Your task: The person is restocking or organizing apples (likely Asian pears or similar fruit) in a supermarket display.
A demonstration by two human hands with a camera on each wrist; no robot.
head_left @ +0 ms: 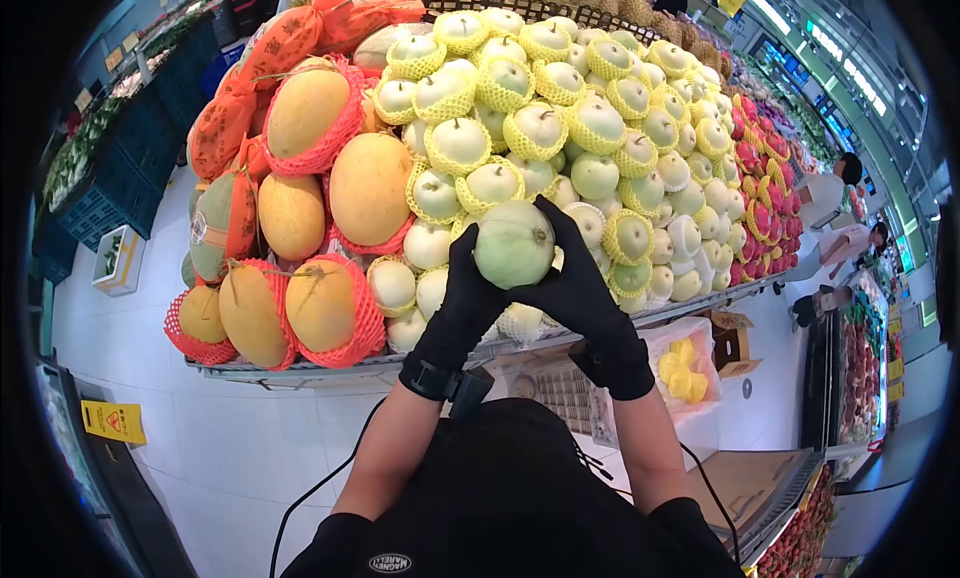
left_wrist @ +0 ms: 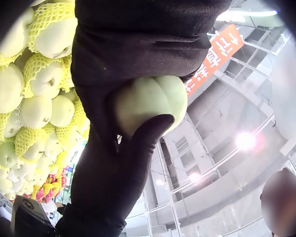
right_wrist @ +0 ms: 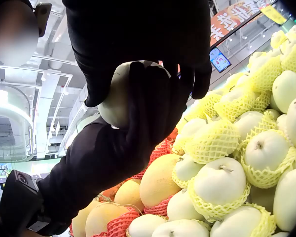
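Observation:
A pale green melon [head_left: 513, 245], bare of any net, is held between both black-gloved hands in front of the fruit pile. My left hand [head_left: 468, 283] grips its left side. On the other side my right hand [head_left: 578, 283] grips it, with the thumb along the lower edge. The melon's stem scar faces right of centre in the head view. In the left wrist view a thumb curls over the creased pale melon [left_wrist: 155, 103]. Dark gloves hide much of the melon [right_wrist: 117, 94] in the right wrist view.
Pale melons in yellow foam nets [head_left: 535, 128] slope up behind the hands. Orange melons in pink nets [head_left: 372, 188] are stacked to the left, red dragon fruit [head_left: 765, 188] to the right. Below the display's metal edge [head_left: 300, 376] sit a crate [head_left: 568, 393] and a bag of yellow nets [head_left: 682, 370].

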